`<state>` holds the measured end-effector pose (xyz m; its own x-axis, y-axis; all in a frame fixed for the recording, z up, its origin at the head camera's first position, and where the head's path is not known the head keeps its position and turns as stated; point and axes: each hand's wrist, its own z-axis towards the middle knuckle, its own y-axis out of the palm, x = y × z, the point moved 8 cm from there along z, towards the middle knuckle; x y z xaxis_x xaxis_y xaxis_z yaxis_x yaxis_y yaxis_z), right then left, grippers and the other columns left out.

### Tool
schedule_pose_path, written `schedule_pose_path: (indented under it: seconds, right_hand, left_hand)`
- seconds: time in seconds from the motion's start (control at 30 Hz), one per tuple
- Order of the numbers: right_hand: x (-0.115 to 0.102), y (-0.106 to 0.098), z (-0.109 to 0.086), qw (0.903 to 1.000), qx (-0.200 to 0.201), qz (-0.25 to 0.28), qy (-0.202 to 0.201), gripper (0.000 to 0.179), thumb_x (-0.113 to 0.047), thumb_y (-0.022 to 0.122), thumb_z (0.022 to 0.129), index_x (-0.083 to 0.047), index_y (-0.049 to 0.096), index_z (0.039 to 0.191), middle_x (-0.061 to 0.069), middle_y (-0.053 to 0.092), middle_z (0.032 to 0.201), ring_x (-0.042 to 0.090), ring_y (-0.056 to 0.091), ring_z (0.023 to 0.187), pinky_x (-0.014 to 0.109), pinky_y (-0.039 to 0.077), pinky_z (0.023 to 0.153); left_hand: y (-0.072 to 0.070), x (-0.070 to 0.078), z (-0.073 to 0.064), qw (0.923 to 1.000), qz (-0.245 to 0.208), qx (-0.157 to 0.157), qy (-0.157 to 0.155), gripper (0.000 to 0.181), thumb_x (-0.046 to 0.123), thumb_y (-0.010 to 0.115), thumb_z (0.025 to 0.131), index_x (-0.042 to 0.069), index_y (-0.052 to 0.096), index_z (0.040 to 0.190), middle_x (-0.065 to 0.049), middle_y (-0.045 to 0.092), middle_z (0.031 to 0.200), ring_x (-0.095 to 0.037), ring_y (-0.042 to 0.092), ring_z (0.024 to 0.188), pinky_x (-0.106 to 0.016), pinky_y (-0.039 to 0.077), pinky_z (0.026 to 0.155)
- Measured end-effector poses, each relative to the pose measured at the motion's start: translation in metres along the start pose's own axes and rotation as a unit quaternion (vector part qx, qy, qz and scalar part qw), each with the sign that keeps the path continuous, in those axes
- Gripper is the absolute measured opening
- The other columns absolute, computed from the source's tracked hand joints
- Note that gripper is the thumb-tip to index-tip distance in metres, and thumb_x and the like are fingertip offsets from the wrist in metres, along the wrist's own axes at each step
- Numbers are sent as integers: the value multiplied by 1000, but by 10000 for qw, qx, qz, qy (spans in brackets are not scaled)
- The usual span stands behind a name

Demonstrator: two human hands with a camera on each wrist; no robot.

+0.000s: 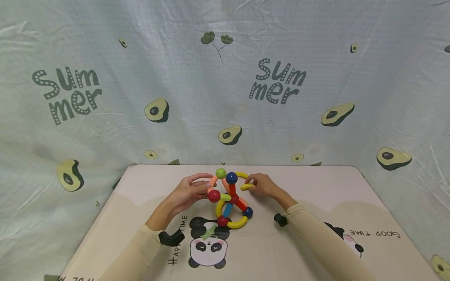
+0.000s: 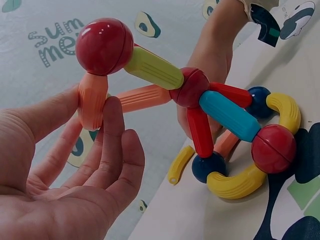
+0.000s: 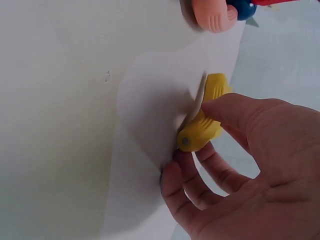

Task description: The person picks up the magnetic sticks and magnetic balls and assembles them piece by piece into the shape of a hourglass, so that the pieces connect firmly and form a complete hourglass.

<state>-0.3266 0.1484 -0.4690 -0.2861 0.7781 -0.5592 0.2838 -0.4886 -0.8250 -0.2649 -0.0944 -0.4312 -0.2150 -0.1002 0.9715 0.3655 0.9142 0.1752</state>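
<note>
A model of magnetic rods and balls stands mid-table. Its upper arm carries a red ball [image 2: 105, 46], a light-green rod [image 2: 154, 68] and an orange curved rod [image 2: 92, 100]. My left hand [image 1: 190, 193] pinches that orange rod between thumb and fingers. Lower down, a red centre ball [image 2: 190, 87] joins a blue rod [image 2: 230, 116] and red rods to a ring with yellow curved rods [image 1: 237, 223]. On the model's right, my right hand [image 1: 263, 185] pinches a loose yellow curved rod [image 3: 205, 117] close to the tabletop, apart from the model.
Another yellow curved rod [image 1: 241, 175] shows behind the model's dark blue top ball [image 1: 231, 178]. A green ball [image 1: 220, 173] sits beside that ball. The table [image 1: 299, 249] bears printed pandas, and a patterned curtain [image 1: 197, 89] hangs along its back edge.
</note>
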Motion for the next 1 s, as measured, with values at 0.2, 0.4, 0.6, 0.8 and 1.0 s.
schedule_pose_path:
  seconds: [0.2,0.4,0.6,0.8,1.0]
  right_hand:
    - [-3,-7,-5,10000,64,-1,-73,19,-5,75,91,-11,71,108,8,68,102,23,59,90,36,56,84]
    - [-13,-23,-14,9990,52,95,-423,20,-2,76,90,-8,72,108,8,72,106,22,64,89,35,58,83]
    - [-22,-39,-23,9949,5,296,-962,23,-4,76,92,-9,71,113,8,75,107,21,69,91,35,59,82]
    - [-30,-55,-30,9885,29,888,-1224,30,-10,76,93,-10,70,122,10,76,107,19,72,86,34,60,75]
    - [-39,-67,-31,9768,-102,1803,-1156,37,-14,74,96,-11,66,131,14,74,116,22,73,89,37,61,74]
  left_hand:
    - [1,2,0,10000,4,22,-14,47,13,68,100,2,52,144,-11,72,119,-24,70,100,-37,57,92]
    - [2,3,0,10000,-1,31,-26,47,12,67,101,2,52,144,-10,72,119,-24,69,99,-36,57,92]
    - [2,3,1,10000,6,33,-7,47,12,67,100,1,51,144,-10,72,118,-23,70,99,-36,57,91]
    - [2,3,2,10000,12,19,20,50,14,69,100,1,51,144,-10,72,118,-22,70,98,-35,57,91]
    - [3,2,3,10000,-6,89,-20,48,11,67,101,1,51,145,-11,71,121,-23,70,99,-35,57,91]
